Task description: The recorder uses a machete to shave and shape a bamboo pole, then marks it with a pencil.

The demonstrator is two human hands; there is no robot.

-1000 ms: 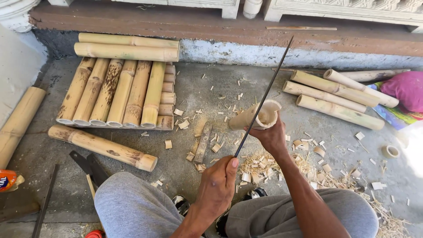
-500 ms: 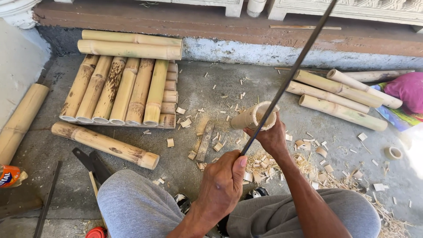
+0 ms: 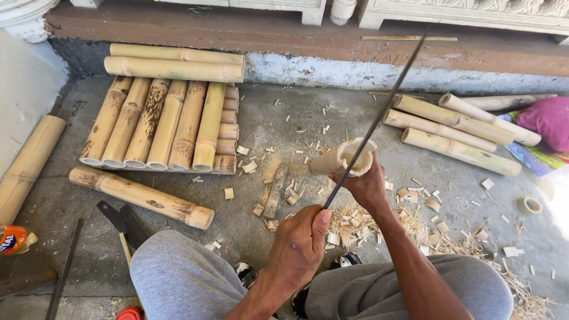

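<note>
From the head view, we judge the main risk to be a slip: the long dark rod (image 3: 379, 112), gripped in our left hand (image 3: 299, 249) with fingers clamped round it, could skid off the rim and jab our right hand (image 3: 367, 186), whose fingers wrap the short bamboo piece (image 3: 341, 159). That piece is pale, hollow, its open end ragged, held above the concrete floor (image 3: 296, 124) strewn with shavings (image 3: 415, 222).
</note>
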